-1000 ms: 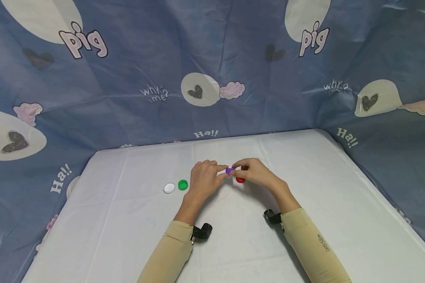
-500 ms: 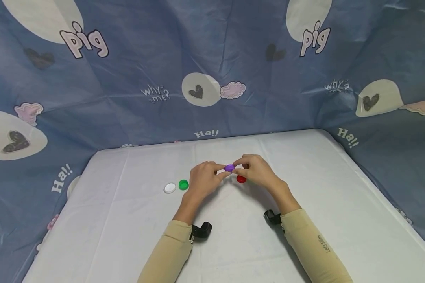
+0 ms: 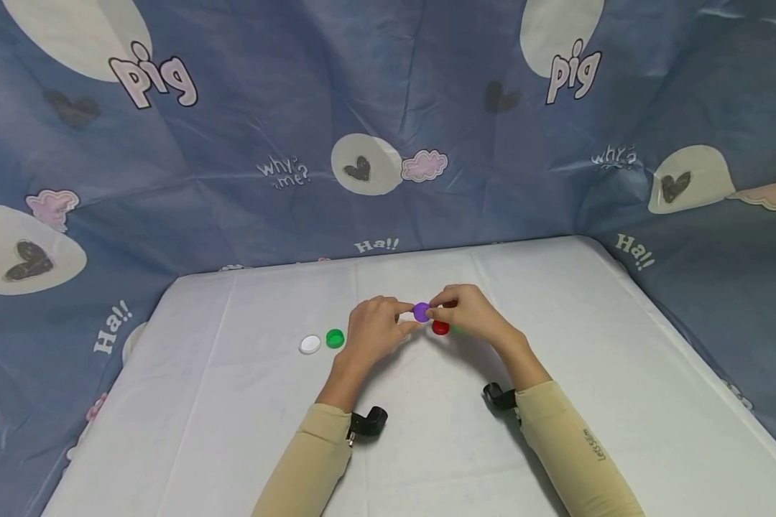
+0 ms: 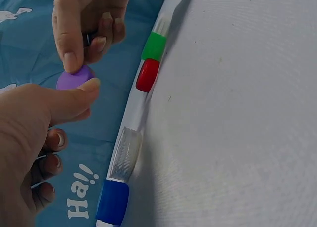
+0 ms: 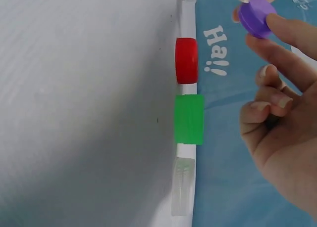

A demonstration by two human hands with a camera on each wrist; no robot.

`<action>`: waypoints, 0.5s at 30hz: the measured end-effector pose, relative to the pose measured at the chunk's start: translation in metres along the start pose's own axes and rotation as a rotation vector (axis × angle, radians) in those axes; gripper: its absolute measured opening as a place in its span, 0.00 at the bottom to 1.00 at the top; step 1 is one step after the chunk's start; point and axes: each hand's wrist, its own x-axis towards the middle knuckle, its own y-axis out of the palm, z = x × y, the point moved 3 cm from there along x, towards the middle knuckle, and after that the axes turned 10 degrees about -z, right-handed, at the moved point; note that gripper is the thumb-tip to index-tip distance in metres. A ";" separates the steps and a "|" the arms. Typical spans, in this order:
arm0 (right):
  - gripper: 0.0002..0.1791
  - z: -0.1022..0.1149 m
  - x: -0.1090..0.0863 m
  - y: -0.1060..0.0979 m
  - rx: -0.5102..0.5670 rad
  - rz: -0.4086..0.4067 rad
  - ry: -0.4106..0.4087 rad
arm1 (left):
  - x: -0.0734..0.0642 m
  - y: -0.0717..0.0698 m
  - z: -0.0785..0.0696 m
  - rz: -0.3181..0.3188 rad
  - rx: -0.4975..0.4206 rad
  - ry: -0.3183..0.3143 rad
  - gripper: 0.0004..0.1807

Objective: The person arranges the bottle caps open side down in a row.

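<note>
Patterned blue cloth [image 3: 226, 136] behind a white tabletop [image 3: 271, 431]; purple cap [image 3: 422, 312] in both hands, the other pieces lying out in a rough row.

On my feeds, the left hand [image 3: 373, 329] and right hand [image 3: 468, 316] both have their fingers pinching the purple cap, held between them above the tabletop. I'd judge this piece is mid-handling, not set down; how much is left after it I can't tell. A white cap [image 3: 310, 345] and a green cap [image 3: 334, 338] lie left of the left hand; a red cap [image 3: 440, 328] and a green piece [image 5: 189, 119] lie near the right, no fingers on them. My wrist views add a blue piece [image 4: 113, 202] and two clear pieces, one [image 4: 127, 153] beside the blue. The green cap sits hollow side up; I make out nothing in it.
</note>
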 end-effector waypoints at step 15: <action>0.12 -0.007 -0.001 -0.002 0.062 0.083 0.133 | 0.000 -0.005 -0.002 -0.148 -0.037 0.134 0.21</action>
